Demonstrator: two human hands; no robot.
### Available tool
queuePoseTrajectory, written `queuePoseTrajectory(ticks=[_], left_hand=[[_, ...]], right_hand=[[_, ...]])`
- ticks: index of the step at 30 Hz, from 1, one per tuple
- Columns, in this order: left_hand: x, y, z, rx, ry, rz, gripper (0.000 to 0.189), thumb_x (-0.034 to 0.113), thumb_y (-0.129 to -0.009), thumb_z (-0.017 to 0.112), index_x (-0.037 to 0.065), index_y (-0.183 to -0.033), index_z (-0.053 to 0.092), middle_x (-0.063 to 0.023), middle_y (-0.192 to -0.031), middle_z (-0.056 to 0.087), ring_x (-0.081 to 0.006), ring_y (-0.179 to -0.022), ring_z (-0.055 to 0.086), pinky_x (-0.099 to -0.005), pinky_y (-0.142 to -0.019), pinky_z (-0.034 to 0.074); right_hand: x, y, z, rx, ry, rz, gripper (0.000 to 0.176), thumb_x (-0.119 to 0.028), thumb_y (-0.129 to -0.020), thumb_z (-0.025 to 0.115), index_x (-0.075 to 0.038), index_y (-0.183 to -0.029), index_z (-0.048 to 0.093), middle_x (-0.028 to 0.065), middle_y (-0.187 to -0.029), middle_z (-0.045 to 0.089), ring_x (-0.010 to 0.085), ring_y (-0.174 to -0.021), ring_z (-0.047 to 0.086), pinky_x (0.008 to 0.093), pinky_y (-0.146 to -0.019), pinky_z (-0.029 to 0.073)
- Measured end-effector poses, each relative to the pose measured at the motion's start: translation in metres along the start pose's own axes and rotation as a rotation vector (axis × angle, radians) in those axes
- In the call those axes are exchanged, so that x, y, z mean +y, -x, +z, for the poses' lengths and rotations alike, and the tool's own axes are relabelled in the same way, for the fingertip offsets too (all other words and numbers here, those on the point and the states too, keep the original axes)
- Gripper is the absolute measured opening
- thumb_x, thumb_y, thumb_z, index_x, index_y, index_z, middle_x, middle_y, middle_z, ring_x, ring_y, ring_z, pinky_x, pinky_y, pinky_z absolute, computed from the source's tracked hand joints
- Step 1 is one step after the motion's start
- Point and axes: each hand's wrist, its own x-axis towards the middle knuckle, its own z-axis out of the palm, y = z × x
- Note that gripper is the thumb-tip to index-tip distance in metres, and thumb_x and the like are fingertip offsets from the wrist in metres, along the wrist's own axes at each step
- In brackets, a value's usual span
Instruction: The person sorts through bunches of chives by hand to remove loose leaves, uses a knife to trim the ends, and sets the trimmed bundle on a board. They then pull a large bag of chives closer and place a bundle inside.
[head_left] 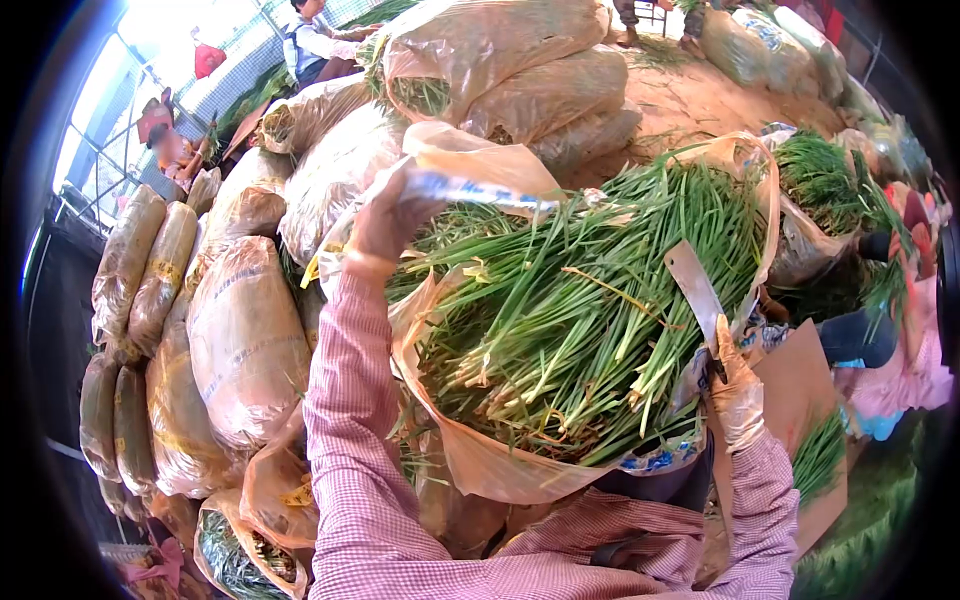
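Right hand (738, 385) closed round the grip of a broad, flat metal knife (700, 290), blade upright and angled away from the body, presumably to keep its edge off the wearer. Left hand (385, 220), blurred, appears closed on a pale plastic strip with blue marks (480, 192), raised seemingly to clear the long green leafy stalks (600, 290). These lie loose inside a translucent peach plastic bag (515, 478), its mouth spread wide, likely for access.

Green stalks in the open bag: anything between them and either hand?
Yes. At the left hand, the blue-and-white plastic it holds reaches toward the stalks. At the right hand, the knife it holds shows against their right side. Nothing visible covers the middle of the stalks.
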Motion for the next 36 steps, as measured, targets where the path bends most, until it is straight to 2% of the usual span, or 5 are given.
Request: queuePoseTrajectory(ticks=[10, 15, 18, 20, 36], left_hand=[[0.054, -0.088, 0.060, -0.103, -0.617, 0.220, 0.045, 0.041, -0.094, 0.056, 0.000, -0.112, 0.061, -0.0149, -0.103, 0.067, -0.0262, -0.097, 0.066, -0.0379, -0.094, 0.050], [-0.006, -0.046, -0.063, 0.308, -0.277, -0.264, 0.035, 0.032, -0.094, 0.051, 0.002, -0.109, 0.060, -0.0141, -0.097, 0.068, -0.0247, -0.089, 0.066, -0.0386, -0.086, 0.053], [-0.043, 0.018, -0.071, 0.654, -0.350, -0.496, 0.027, 0.021, -0.093, 0.045, 0.000, -0.104, 0.059, -0.0142, -0.090, 0.068, -0.0237, -0.078, 0.066, -0.0388, -0.071, 0.055], [-0.121, 0.039, -0.184, 0.375, 0.008, -0.731, 0.022, 0.020, -0.091, 0.050, 0.005, -0.105, 0.059, -0.0107, -0.079, 0.066, -0.0252, -0.067, 0.064, -0.0390, -0.056, 0.055], [-0.224, 0.162, -0.159, 0.302, 0.561, -0.251, 0.046, 0.033, -0.095, 0.040, 0.004, -0.129, 0.048, -0.0151, -0.117, 0.060, -0.0290, -0.101, 0.061, -0.0417, -0.083, 0.053]], right_hand=[[0.008, -0.001, 0.006, 0.105, -0.072, -0.134, 0.051, -0.001, -0.090, 0.058, -0.015, -0.138, 0.049, 0.0071, -0.104, 0.062, 0.0142, -0.084, 0.059, 0.0242, -0.072, 0.049], [-0.005, 0.004, 0.002, -0.040, -0.515, 0.297, 0.045, 0.002, -0.093, 0.054, -0.013, -0.135, 0.053, -0.0001, -0.098, 0.059, 0.0084, -0.079, 0.055, 0.0203, -0.065, 0.048], [-0.002, 0.005, 0.005, 0.030, -0.368, 0.135, 0.043, -0.001, -0.094, 0.055, -0.013, -0.135, 0.053, -0.0010, -0.097, 0.058, 0.0059, -0.078, 0.053, 0.0196, -0.064, 0.047], [0.009, 0.008, 0.009, 0.099, -0.058, -0.071, 0.042, -0.002, -0.095, 0.054, -0.012, -0.135, 0.052, -0.0012, -0.096, 0.057, 0.0043, -0.078, 0.052, 0.0192, -0.063, 0.046], [0.004, 0.006, 0.008, 0.093, -0.377, 0.022, 0.041, 0.000, -0.092, 0.058, -0.010, -0.131, 0.056, -0.0041, -0.092, 0.058, 0.0046, -0.072, 0.051, 0.0167, -0.064, 0.044]])
